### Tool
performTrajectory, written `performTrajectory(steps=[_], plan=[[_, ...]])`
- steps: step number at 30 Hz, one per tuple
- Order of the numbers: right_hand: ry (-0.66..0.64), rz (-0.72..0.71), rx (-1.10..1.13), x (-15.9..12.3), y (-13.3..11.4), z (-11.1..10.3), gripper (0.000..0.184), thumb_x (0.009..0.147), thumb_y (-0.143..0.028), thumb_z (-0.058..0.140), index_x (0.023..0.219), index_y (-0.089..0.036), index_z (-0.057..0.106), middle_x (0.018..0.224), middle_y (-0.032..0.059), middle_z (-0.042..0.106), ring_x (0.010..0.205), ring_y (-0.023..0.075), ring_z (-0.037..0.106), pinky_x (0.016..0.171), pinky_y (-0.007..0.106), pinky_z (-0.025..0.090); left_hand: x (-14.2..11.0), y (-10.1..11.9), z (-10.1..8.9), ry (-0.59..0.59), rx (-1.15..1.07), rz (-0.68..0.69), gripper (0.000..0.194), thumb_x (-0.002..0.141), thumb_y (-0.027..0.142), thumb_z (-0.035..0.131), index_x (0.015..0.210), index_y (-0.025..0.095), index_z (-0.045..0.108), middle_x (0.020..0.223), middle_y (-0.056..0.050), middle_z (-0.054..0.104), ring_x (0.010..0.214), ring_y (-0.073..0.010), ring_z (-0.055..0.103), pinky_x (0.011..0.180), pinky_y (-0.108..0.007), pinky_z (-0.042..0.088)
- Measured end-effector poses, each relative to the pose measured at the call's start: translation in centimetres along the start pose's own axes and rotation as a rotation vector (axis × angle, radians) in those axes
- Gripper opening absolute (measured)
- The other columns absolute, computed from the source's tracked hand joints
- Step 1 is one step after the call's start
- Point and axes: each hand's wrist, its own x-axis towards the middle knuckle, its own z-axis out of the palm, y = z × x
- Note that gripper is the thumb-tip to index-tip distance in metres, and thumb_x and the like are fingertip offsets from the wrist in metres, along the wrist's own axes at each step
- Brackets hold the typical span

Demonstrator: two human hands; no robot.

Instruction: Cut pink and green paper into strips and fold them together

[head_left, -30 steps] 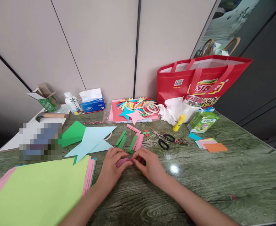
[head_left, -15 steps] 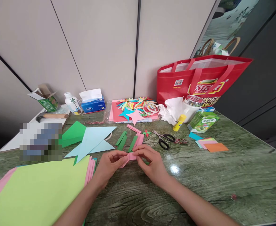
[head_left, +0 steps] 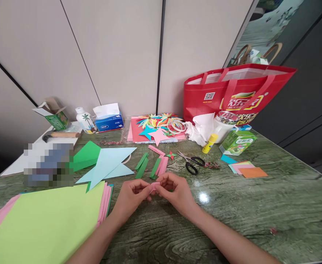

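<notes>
A small folded piece of pink paper point(head_left: 155, 186) is pinched between my two hands, mostly covered by the fingers. My left hand point(head_left: 134, 195) grips its left side, thumb on top. On its right side, my right hand point(head_left: 174, 189) holds it with thumb and bent fingers. Just beyond the fingertips lie green paper strips point(head_left: 142, 169) and pink paper strips point(head_left: 163, 165). A small red and green paper star point(head_left: 171, 155) rests behind them, beside black-handled scissors point(head_left: 191, 161).
Large light-green paper sheets point(head_left: 53, 220) cover the left front. Pale blue paper shapes point(head_left: 108, 163) lie behind them. A yellow glue stick point(head_left: 209, 143), a white mug point(head_left: 223, 128), a green carton point(head_left: 238, 142) and a red bag point(head_left: 204, 99) stand at right. Coloured paper pieces point(head_left: 251, 172) lie nearer.
Both hands have closed in on the pink paper, and less of it shows. The thumbs now press together near its middle, where the fingers were spread along its edges before.
</notes>
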Motion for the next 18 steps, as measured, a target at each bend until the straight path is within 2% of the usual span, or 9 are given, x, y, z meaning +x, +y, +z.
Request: performTrajectory(steps=[3,6,9,13,16,18], plan=[[-0.025,0.065,0.062,0.2,0.1,0.1,0.018,0.067,-0.029,0.064,0.075,-0.016,0.055,0.061,-0.0001,0.059,0.054,0.0124,0.057,0.051,0.024,0.048,0.0,0.2,0.1,0.050,0.022,0.018,0.018,0.066,0.029,0.062,0.057,0.013,0.064,0.053,-0.002,0.063,0.052,-0.0127,0.055,0.050,-0.021,0.043],[-0.073,0.083,0.027,0.3,-0.1,0.1,0.014,0.069,-0.028,0.061,0.067,-0.015,0.055,0.058,-0.0008,0.058,0.049,0.0099,0.053,0.048,0.022,0.045,0.0,0.4,0.2,0.057,0.020,0.022,0.015,0.065,0.027,0.063,0.060,0.013,0.066,0.052,-0.001,0.062,0.048,-0.0114,0.054,0.048,-0.020,0.042],[-0.029,-0.033,-0.157,0.0,-0.1,0.1,0.012,0.071,-0.022,0.057,0.062,-0.016,0.054,0.057,-0.0006,0.058,0.050,0.0098,0.052,0.049,0.021,0.043,-0.1,0.4,0.3,0.049,0.008,0.010,0.015,0.065,0.027,0.063,0.065,0.013,0.068,0.052,-0.001,0.062,0.046,-0.0104,0.053,0.047,-0.019,0.042],[0.009,-0.309,-0.400,-0.6,0.4,0.1,0.009,0.072,-0.014,0.053,0.063,-0.017,0.055,0.061,0.0009,0.056,0.055,0.0115,0.052,0.051,0.022,0.042,-0.2,0.2,0.5,0.049,0.014,0.033,0.017,0.066,0.027,0.061,0.058,0.013,0.065,0.050,-0.001,0.061,0.045,-0.0100,0.052,0.046,-0.019,0.040],[-0.016,-0.436,-0.418,-0.8,0.4,0.1,0.010,0.075,-0.014,0.050,0.068,-0.018,0.056,0.069,0.0038,0.058,0.064,0.0138,0.055,0.056,0.024,0.044,-0.3,0.0,0.5,0.068,0.021,0.053,0.017,0.066,0.026,0.060,0.055,0.013,0.063,0.050,-0.001,0.062,0.047,-0.0110,0.053,0.048,-0.020,0.041],[-0.054,-0.421,-0.354,-0.8,0.2,0.1,0.011,0.078,-0.018,0.051,0.072,-0.019,0.059,0.072,0.0045,0.059,0.067,0.0145,0.056,0.058,0.025,0.045,-0.2,0.0,0.3,0.095,0.009,0.048,0.016,0.066,0.027,0.060,0.057,0.014,0.063,0.050,-0.001,0.062,0.048,-0.0117,0.054,0.049,-0.020,0.043]])
